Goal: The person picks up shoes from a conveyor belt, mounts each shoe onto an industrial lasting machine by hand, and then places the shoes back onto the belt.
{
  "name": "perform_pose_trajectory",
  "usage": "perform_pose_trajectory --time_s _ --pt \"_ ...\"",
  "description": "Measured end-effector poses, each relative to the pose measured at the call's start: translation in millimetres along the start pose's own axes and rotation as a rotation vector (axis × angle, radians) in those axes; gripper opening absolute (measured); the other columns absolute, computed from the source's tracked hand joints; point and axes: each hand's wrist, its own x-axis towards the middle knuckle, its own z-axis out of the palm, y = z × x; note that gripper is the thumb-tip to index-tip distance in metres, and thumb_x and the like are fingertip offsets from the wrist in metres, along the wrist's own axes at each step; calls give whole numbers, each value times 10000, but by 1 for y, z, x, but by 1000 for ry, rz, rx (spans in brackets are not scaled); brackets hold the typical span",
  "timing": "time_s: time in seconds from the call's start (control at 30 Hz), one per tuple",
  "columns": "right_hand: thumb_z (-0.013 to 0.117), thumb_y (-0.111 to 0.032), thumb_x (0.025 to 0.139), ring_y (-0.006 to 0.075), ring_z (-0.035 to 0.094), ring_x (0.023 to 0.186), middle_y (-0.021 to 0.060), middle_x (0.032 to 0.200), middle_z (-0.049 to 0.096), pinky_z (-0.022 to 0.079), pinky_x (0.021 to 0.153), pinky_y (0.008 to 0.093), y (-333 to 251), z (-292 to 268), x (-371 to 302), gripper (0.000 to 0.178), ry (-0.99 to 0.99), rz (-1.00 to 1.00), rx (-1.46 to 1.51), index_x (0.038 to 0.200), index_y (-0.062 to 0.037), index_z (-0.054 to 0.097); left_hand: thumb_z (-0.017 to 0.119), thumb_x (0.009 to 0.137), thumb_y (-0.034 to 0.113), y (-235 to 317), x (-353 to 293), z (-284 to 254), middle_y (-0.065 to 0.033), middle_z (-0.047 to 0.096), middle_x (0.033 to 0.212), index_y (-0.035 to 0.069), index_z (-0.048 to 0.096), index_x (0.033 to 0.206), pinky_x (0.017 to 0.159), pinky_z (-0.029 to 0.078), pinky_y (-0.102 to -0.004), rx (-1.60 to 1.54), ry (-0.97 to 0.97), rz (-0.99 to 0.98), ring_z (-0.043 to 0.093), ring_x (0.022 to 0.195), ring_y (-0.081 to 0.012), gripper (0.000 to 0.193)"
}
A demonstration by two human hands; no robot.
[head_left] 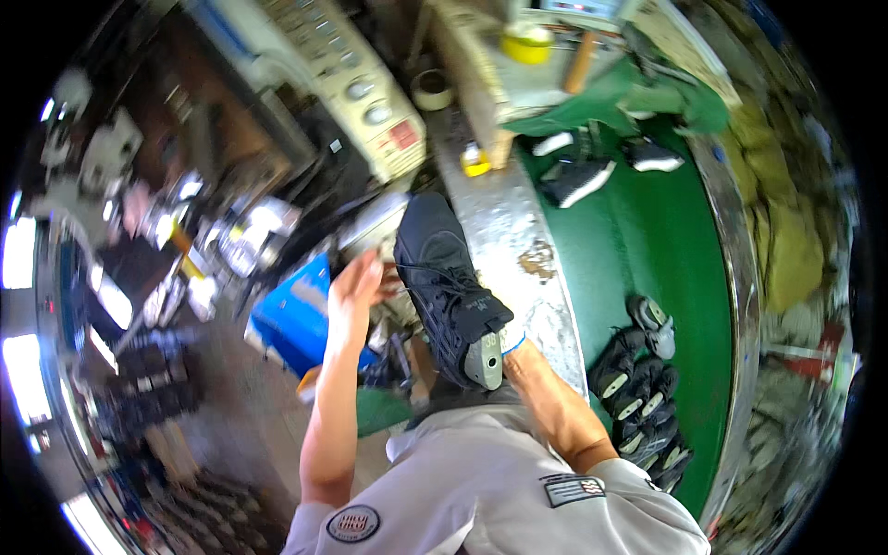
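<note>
In the head view, a black fabric lace-up shoe [435, 259] stands toe-far at the centre, a grey-green hard last [484, 361] filling its heel. The left hand [356, 285] is just left of it, fingers spread and blurred; contact is unclear. The right hand [516, 351] goes behind the heel, so its fingers' state cannot be told.

The upper looks soft and grippy, the last stiff and probably weighty; the midfoot or last's heel should give the surest hold.

Beyond lies a worn, shiny metal ledge [562, 310]; right of it, a smooth green surface [638, 245] bears a near cluster of dark shoes [638, 393]. Left sits a bright blue box [294, 310]; far, a cream knobbed machine panel [370, 97].
</note>
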Motion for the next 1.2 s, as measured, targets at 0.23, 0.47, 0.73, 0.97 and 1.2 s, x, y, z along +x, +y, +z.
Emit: perform_pose_trajectory --time_s 0.23,0.47,0.73,0.97,1.2 --pt "601 -237 998 167 638 1049 74 1250 633 544 905 339 96 162 17 432 -31 71 -456 1365 -19 539 776 852 124 13 -28 -139 -19 692 789 42 711 937 582 539 -264 -167 217 -104 634 649 -105 135" --pt "636 -240 983 124 659 901 27 1090 680 554 794 292 169 189 77 424 -18 172 -436 1360 -60 561 806 808 105 11 -35 -218 -16 693 794 20 723 952 564 540 -256 -161 532 36 631 664 -93 187" --pt "711 -225 932 119 633 883 0 1017 664 531 803 299 220 229 138 339 -137 75 -344 1219 -62 634 758 813 31 13 -35 -253 -143 702 1081 -78 568 1291 733 540 -243 -421 668 397 674 848 -148 526" --pt "714 -262 924 152 656 932 35 1043 688 539 849 317 227 211 179 309 -127 -97 -544 1143 -49 674 644 966 311 -12 -20 -230 -82 690 1067 -5 610 1261 809 524 -290 -673 421 229 648 914 -144 434" --pt "739 -312 916 113 630 868 27 982 688 525 794 285 235 201 180 380 -108 -62 -517 1138 -8 683 417 1031 558 -36 -16 -223 -58 702 1069 52 656 1202 847 529 -318 -746 350 0 663 923 -163 585"
